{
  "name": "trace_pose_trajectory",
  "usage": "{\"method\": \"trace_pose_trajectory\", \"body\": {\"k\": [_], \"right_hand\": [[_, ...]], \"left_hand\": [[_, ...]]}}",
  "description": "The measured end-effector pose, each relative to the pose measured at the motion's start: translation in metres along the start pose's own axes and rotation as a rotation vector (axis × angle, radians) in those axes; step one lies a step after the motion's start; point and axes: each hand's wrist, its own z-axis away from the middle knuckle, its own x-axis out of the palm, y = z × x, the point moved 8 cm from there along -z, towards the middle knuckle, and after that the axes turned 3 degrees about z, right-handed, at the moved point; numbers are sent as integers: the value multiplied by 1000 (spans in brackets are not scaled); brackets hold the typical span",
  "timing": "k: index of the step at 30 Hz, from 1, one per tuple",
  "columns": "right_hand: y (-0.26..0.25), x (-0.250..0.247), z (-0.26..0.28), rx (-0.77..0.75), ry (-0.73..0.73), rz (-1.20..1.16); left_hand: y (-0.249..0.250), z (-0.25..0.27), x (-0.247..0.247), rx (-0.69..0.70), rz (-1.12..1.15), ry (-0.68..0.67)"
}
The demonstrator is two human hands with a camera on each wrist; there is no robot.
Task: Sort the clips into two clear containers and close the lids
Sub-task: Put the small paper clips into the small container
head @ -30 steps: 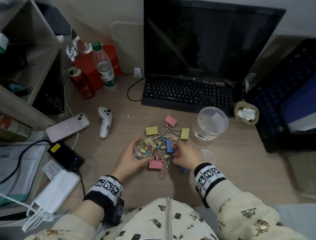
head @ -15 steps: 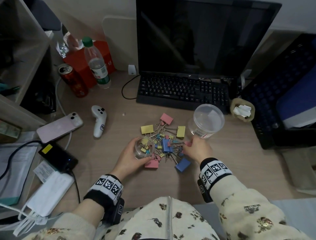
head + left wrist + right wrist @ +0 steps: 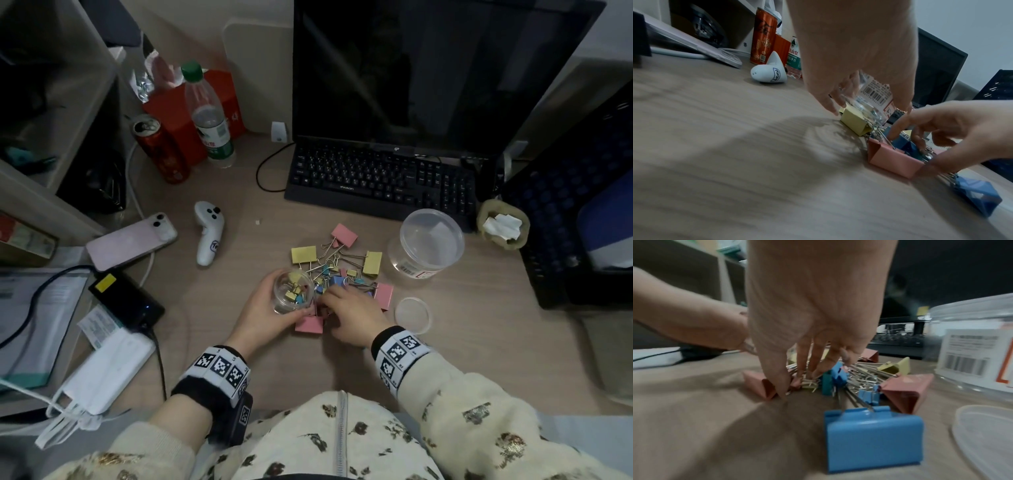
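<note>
A dark monitor stands at the back of the wooden desk, with a black keyboard before it. In front of the keyboard, to the right, sits the big clear tub, open and upright, well apart from both hands. The pile of clips, pink, yellow and blue, lies mid-desk between that tub and the small clear jar. The left hand curls round the small jar, which holds a few small clips. The right hand reaches into the near edge of the pile, fingers bent down among the small clips; whether it pinches one I cannot tell. A loose lid lies just right of the right hand.
</note>
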Motion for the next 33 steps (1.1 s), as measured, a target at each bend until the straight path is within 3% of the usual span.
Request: {"method": "trace_pose_trajectory", "body": {"k": [4, 10, 16, 21, 24, 26, 30, 33], "right_hand": [[-9, 1, -5, 18, 27, 116], [-6, 4, -4, 38, -9, 61], [16, -26, 5, 144, 129, -233], [24, -79, 16, 176, 428, -538], [9, -87, 14, 77, 362, -757], [3, -86, 13, 43, 342, -746], [18, -79, 13, 103, 431, -674], [19, -57, 6, 163, 278, -460]], "left_hand": [[0, 0, -1, -5, -25, 5], [-10, 0, 1, -39, -52, -11], [-10, 0, 3, -41, -92, -25], [-7, -3, 11, -20, -149, -81], [-4, -5, 17, 4, -131, -103], [-1, -6, 17, 12, -125, -100], [-1, -5, 6, 17, -116, -47], [-3, -2, -5, 0, -123, -8]]}}
